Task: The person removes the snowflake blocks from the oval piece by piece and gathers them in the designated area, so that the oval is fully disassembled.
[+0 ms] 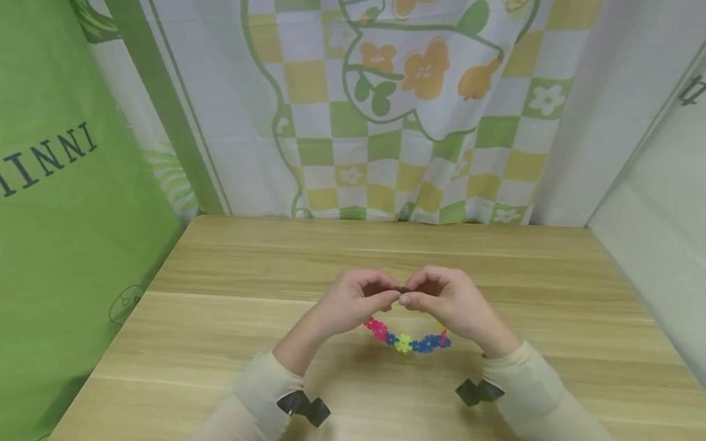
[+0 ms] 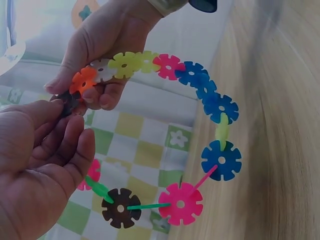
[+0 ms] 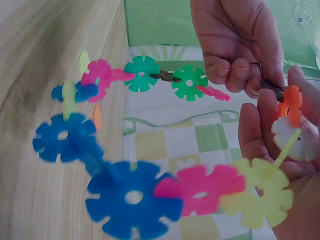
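Note:
A chain of flower-shaped notched plastic discs [image 1: 403,343] bends into a loop below both hands. Its pieces are pink, blue, yellow, green, white, orange and black. My left hand [image 1: 355,299] pinches a black disc [image 2: 68,102] between thumb and fingers. From the other side, my right hand [image 1: 456,302] pinches the chain where an orange disc [image 2: 83,81] meets that black one. Fingertips of both hands come together there and partly hide the join. Beside the orange piece sits a white disc [image 3: 293,139], in front of the right palm.
A wood-grain table [image 1: 244,342] lies under the arms. Behind it hangs a checked, flowered curtain [image 1: 393,105], with a green cloth [image 1: 46,240] at left and a white one [image 1: 687,219] at right. Black wrist mounts [image 1: 306,407] show on both sleeves.

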Demonstrator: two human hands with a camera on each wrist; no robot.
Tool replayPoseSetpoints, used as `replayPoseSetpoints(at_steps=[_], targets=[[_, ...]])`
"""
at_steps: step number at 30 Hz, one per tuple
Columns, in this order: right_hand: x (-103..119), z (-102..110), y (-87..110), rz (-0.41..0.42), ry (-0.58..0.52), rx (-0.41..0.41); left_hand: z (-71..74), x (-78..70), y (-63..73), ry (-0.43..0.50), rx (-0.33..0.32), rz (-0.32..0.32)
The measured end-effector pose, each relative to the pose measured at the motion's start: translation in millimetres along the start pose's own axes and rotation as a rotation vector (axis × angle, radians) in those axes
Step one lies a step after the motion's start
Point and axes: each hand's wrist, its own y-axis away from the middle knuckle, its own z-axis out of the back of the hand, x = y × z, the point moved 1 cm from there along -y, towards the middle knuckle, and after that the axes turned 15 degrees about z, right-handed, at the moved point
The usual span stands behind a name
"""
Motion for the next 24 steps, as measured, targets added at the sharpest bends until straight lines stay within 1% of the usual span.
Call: replayPoseSetpoints(at_steps=[3, 8, 10, 12, 16, 21, 24], targets=[[0.8, 0.5, 0.6, -0.016, 0.006, -0.009, 0.2, -0.9, 1.0, 0.025, -0.015, 0.019], [2.1, 2.8, 2.1, -0.061, 0.039, -0.010, 3.5, -2.8, 3.5, 0.056, -0.069, 0.086], [2.1, 3.7, 2.7, -0.077, 0.041, -0.015, 5.1, -2.7, 3.5, 0.066, -0.089, 0.100], [2.1, 4.1, 3.3, -0.091, 0.046, -0.025, 6.2, -2.4, 3.1, 0.081, -0.093, 0.099], [3.0, 3.3, 3.5, -0.106, 0.049, -0.044, 6.5, -2.0, 2.0, 0.096, -0.064, 0.074], [4.0, 2.0, 4.0, -0.099, 0.034, -0.054, 3.7, -4.1, 1.5, 0.110, 0.015, 0.028], [3.6, 1.8, 4.2, -0.082, 0.033, -0.051, 2.6, -3.5, 0.9, 0.142, 0.052, 0.015]])
